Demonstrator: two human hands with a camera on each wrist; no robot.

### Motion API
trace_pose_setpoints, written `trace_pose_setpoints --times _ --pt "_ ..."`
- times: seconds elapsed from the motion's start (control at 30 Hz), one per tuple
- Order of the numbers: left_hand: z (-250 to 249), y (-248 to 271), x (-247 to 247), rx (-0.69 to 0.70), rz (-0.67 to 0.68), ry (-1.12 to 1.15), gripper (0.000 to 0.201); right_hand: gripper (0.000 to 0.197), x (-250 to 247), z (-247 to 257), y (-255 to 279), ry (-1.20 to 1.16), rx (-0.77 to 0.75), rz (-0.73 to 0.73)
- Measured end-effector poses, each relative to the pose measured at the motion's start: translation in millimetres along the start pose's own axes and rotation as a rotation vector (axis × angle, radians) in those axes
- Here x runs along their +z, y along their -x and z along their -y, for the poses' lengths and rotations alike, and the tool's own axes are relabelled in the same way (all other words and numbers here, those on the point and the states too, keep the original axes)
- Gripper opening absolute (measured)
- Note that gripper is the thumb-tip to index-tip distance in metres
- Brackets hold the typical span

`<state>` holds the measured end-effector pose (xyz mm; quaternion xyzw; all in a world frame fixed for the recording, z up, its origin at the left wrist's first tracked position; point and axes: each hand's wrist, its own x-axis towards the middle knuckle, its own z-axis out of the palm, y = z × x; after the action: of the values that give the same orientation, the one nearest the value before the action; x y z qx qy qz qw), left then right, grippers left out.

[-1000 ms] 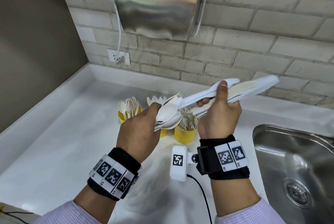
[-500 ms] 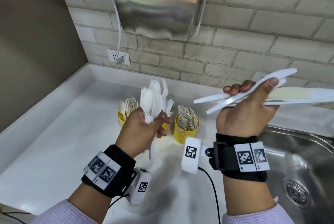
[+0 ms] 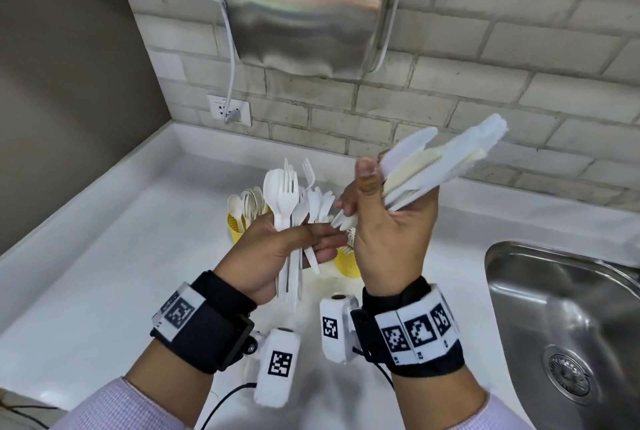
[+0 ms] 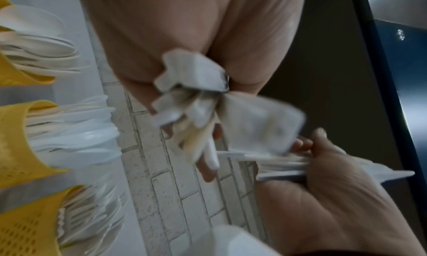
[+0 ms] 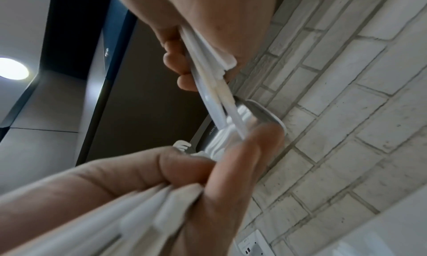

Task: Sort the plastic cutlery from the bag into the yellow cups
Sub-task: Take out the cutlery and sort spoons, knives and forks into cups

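Left hand (image 3: 277, 249) grips mixed forks and spoons (image 3: 287, 201) — right hand (image 3: 388, 235) clamps knives (image 3: 440, 166), apparently splitting types for the yellow cups (image 3: 237, 225).

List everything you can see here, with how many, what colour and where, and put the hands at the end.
Cups: three in left wrist view, yellow, on the counter by the wall, holding cutlery.
Knives: several, white and cream, in the right hand.
Forks and spoons: a bunch, white, in the left hand.
Counter: one, white.
Sink: one, steel, on the right.
Dryer: one, steel, on the brick wall.
Socket: one, white, below the dryer.
Left hand: grips forks and spoons.
Right hand: grips knives.
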<state>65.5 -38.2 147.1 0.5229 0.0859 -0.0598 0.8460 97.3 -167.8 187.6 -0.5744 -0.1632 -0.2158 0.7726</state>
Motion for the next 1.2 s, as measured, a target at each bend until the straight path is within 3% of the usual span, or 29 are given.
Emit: trace_pose_setpoints --times 0.03,0.13,0.3,0.37,0.47,0.57,0.63,0.73,0.83,0.93,1.0,1.1,1.2 --pt "1 -1 -1 0.009 -0.004 0.015 0.021 0.022 0 -3 1 -0.003 0.014 0.009" --pt "4 -2 -3 0.032 0.012 0.009 0.037 0.027 2 -14 5 0.007 0.084 0.069" --pt "3 -1 -1 0.075 0.009 -0.050 0.031 0.045 2 -23 14 0.045 0.195 0.138" --pt "3 -1 0 0.079 -0.004 -0.085 0.023 0.038 0 -22 15 0.055 0.183 0.110" --pt "1 0 -1 0.060 -0.047 -0.093 0.026 0.025 -2 -15 14 0.022 0.161 0.126" --pt "-1 0 -2 0.043 0.000 -0.083 0.034 0.023 1 -13 16 0.003 0.229 0.147" --pt "-1 0 -2 0.058 0.032 -0.096 0.025 0.023 2 -13 16 -0.019 0.235 0.122" --pt "-1 2 -1 0.129 0.000 -0.188 0.018 0.036 3 -10 13 -0.017 0.190 0.077" --pt "0 4 -2 0.275 -0.105 -0.547 0.030 0.037 -2 -8 4 0.022 0.155 0.032" --pt "0 7 -6 0.479 -0.153 -0.786 0.036 0.024 -8 -5 -6 0.063 0.153 0.046" --pt "3 7 -10 0.586 -0.172 -0.883 0.028 0.015 -10 -2 -9 0.124 0.176 0.085" --pt "3 5 -16 0.659 -0.220 -0.963 0.022 0.008 -12 3 -10 0.168 0.222 0.156" --pt "3 5 -23 0.681 -0.265 -1.055 0.043 0.004 -11 8 -6 0.163 0.250 0.248"
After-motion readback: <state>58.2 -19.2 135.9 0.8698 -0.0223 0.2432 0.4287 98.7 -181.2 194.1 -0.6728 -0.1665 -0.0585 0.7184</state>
